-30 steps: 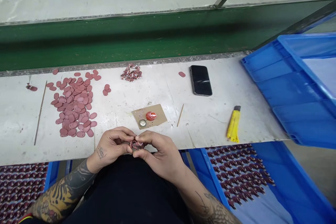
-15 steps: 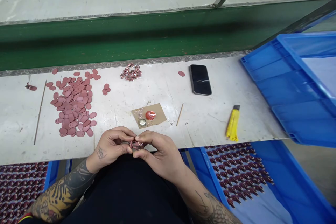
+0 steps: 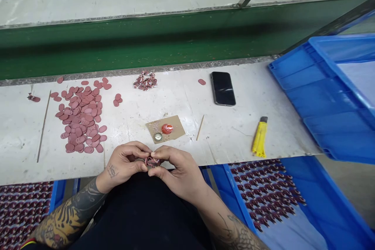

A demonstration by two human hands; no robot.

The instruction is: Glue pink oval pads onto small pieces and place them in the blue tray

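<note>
A small pink-and-white piece [image 3: 152, 161] sits pinched between the person's 2 hands, just off the near edge of the counter [image 3: 225, 136]. The left hand [image 3: 124, 162] and right hand [image 3: 178, 174] curl closed around it, their fingers [image 3: 137, 148] meeting tip to tip and hiding most of it, so its exact shape cannot be told. Just ahead of the hands lies a brown card [image 3: 175, 125] holding a red dome [image 3: 167, 129] and a metal bottle cap [image 3: 158, 136]. Left of the card spreads a pile of oval pink discs [image 3: 82, 119]. Beyond the card sits a heap of small red-and-white pieces [image 3: 145, 81]. Right of the card lie a black phone [image 3: 222, 88], a yellow utility knife [image 3: 259, 137] and a blue plastic crate [image 3: 331, 93].
</note>
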